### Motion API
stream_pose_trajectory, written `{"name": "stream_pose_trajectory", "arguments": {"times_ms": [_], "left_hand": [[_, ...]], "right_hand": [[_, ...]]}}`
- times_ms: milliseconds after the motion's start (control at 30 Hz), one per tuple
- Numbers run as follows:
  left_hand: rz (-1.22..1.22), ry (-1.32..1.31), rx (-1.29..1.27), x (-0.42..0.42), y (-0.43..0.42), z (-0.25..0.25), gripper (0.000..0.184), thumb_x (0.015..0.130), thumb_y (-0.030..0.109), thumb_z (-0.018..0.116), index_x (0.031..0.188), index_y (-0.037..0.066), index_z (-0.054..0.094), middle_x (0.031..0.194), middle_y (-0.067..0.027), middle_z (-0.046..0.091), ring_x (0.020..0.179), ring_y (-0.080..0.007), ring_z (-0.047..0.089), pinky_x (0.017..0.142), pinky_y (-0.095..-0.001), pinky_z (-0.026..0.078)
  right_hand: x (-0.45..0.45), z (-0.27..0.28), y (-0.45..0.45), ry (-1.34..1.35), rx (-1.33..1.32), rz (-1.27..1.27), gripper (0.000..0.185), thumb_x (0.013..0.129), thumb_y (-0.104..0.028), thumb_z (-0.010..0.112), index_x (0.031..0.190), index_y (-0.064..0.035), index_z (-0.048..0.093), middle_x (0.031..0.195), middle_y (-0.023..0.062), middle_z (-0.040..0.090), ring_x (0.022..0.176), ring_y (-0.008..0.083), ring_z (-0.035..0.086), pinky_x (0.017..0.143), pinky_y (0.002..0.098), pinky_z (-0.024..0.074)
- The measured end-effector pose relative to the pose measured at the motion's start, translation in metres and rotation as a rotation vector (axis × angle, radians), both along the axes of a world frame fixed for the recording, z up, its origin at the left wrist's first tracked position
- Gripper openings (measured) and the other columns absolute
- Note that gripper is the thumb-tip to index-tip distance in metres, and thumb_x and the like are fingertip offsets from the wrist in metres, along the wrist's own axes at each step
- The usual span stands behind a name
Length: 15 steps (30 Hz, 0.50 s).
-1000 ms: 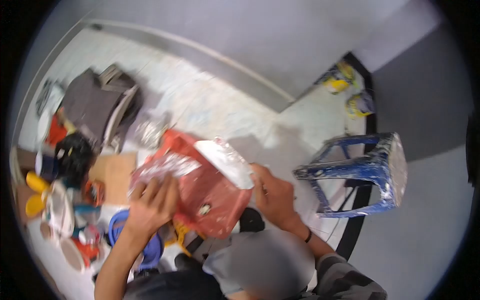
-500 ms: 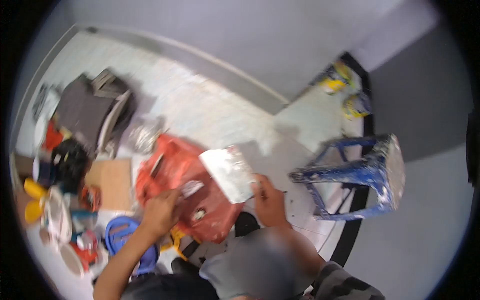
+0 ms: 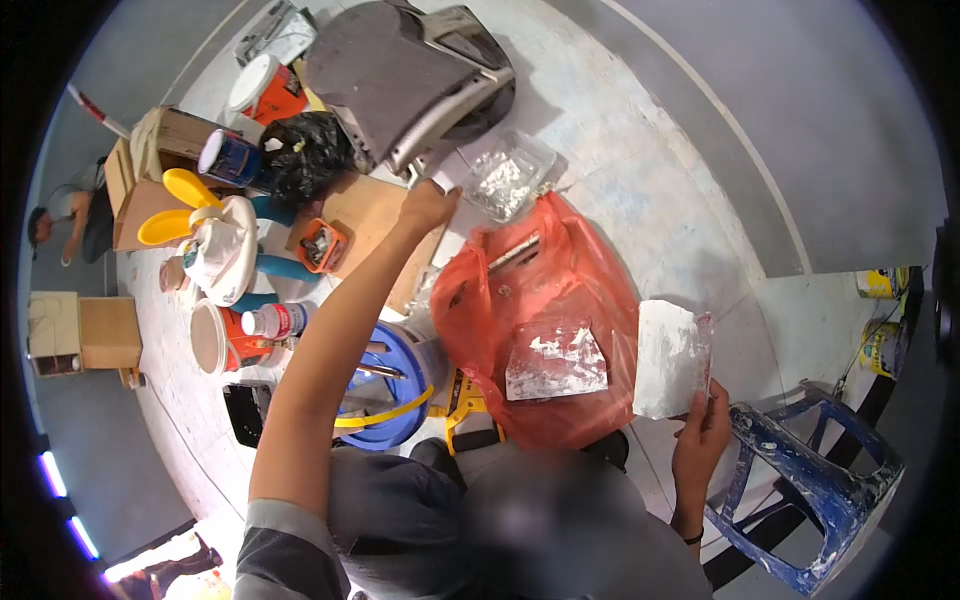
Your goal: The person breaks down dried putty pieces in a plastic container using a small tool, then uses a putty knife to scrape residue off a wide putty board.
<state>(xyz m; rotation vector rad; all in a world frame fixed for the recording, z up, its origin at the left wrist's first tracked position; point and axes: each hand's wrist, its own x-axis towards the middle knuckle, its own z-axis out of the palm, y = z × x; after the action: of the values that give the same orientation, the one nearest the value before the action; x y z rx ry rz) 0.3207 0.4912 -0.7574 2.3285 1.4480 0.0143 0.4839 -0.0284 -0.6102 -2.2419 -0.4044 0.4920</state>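
In my right hand (image 3: 703, 432) is a flat, white-coated putty scraper plate (image 3: 672, 360), pinched at its lower right corner and held up right of the red plastic bag (image 3: 585, 260). A second smeared plate (image 3: 556, 362), coated with white paste, lies on that bag. My left arm stretches forward, and my left hand (image 3: 428, 207) is over the edge of a brown board (image 3: 365, 215). It is just left of a clear plastic tub (image 3: 508, 175) with white chunks in it. The fingers of that hand point away and are mostly hidden.
A grey chair-like piece (image 3: 385, 75) lies at the back. On the left are a black bag (image 3: 310, 155), an orange tray (image 3: 322, 246), a white bottle (image 3: 270, 320) and a blue-rimmed bucket (image 3: 400, 350). A paint-spattered blue stool (image 3: 810, 480) lies at the right.
The view has swung left. My left hand has moved from over the red bag out toward the clear tub. My right hand still holds its plate, now beyond the bag's right edge.
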Motion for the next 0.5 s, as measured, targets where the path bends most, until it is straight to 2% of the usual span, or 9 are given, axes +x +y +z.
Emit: {"name": "stream_pose_trajectory", "arguments": {"times_ms": [67,100,167,233,267,333,400,467,500], "left_hand": [[0.218,-0.126,-0.508,0.000,0.004,-0.040,0.069,0.087,0.066,0.067,0.093,-0.003,0.075,0.087,-0.0218,0.075,0.078,-0.0307,0.075,0.069,-0.0422,0.059],[0.309,-0.201,-0.480,0.006,-0.014,-0.040,0.075,0.083,0.072,0.068,0.087,-0.003,0.076,0.078,-0.0187,0.072,0.068,-0.0265,0.072,0.059,-0.0392,0.056],[0.274,-0.247,-0.559,0.007,-0.019,-0.060,0.071,0.082,0.069,0.070,0.086,-0.002,0.076,0.077,-0.0168,0.072,0.066,-0.0268,0.070,0.057,-0.0380,0.054],[0.308,-0.253,-0.591,0.018,-0.019,-0.063,0.064,0.085,0.062,0.069,0.093,-0.001,0.075,0.081,-0.0143,0.073,0.068,-0.0261,0.069,0.058,-0.0385,0.053],[0.330,-0.286,-0.600,0.023,-0.021,-0.060,0.060,0.087,0.058,0.068,0.096,-0.001,0.075,0.085,-0.0137,0.073,0.072,-0.0254,0.069,0.061,-0.0392,0.053],[0.416,-0.351,-0.688,0.033,-0.031,-0.037,0.047,0.092,0.045,0.065,0.106,0.001,0.072,0.102,-0.0106,0.072,0.090,-0.0236,0.068,0.072,-0.0414,0.052],[0.468,-0.490,-0.748,0.033,-0.034,-0.029,0.045,0.093,0.043,0.064,0.110,0.002,0.069,0.106,-0.0100,0.070,0.093,-0.0238,0.068,0.074,-0.0421,0.052],[0.498,-0.655,-0.860,0.030,-0.033,-0.013,0.042,0.099,0.040,0.061,0.123,0.006,0.059,0.115,-0.0093,0.064,0.105,-0.0241,0.066,0.087,-0.0442,0.053],[0.504,-0.663,-0.860,0.027,-0.033,-0.001,0.042,0.099,0.040,0.061,0.123,0.006,0.059,0.115,-0.0093,0.064,0.105,-0.0241,0.066,0.087,-0.0442,0.053]], "right_hand": [[-0.002,-0.024,-0.009,0.077,0.044,-0.048,0.030,0.110,-0.021,0.052,0.130,0.0006,0.059,0.099,0.0070,0.070,0.076,0.0085,0.063,0.060,0.0239,0.0480],[-0.006,-0.037,-0.017,0.140,0.107,-0.094,0.031,0.111,-0.023,0.052,0.132,-0.0015,0.057,0.101,0.0056,0.068,0.072,0.0079,0.063,0.053,0.0211,0.0462],[-0.014,-0.048,-0.024,0.209,0.078,-0.130,0.029,0.111,-0.023,0.052,0.130,-0.0019,0.058,0.102,0.0054,0.069,0.072,0.0086,0.064,0.055,0.0220,0.0518],[-0.021,-0.055,-0.022,0.474,0.186,-0.288,0.027,0.110,-0.022,0.053,0.129,-0.0027,0.056,0.104,0.0075,0.070,0.075,0.0120,0.069,0.058,0.0243,0.0569],[-0.021,-0.061,-0.029,0.524,0.179,-0.274,0.027,0.109,-0.021,0.054,0.130,-0.0032,0.053,0.111,0.0109,0.071,0.086,0.0159,0.074,0.057,0.0241,0.0581],[-0.021,-0.070,-0.037,0.489,0.088,-0.244,0.032,0.107,-0.019,0.058,0.133,-0.0023,0.052,0.117,0.0139,0.070,0.097,0.0210,0.073,0.064,0.0288,0.0596],[-0.021,-0.065,-0.032,0.442,0.002,-0.205,0.038,0.104,-0.018,0.062,0.136,-0.0013,0.051,0.123,0.0169,0.068,0.107,0.0262,0.072,0.072,0.0335,0.0610],[-0.021,-0.053,-0.011,-0.702,-0.327,0.205,0.053,0.096,-0.015,0.072,0.141,0.0018,0.050,0.130,0.0208,0.064,0.121,0.0347,0.063,0.094,0.0457,0.0546],[-0.022,-0.054,-0.004,-0.708,-0.325,0.213,0.053,0.096,-0.015,0.072,0.141,0.0018,0.050,0.130,0.0208,0.064,0.121,0.0347,0.063,0.094,0.0457,0.0546]]}}
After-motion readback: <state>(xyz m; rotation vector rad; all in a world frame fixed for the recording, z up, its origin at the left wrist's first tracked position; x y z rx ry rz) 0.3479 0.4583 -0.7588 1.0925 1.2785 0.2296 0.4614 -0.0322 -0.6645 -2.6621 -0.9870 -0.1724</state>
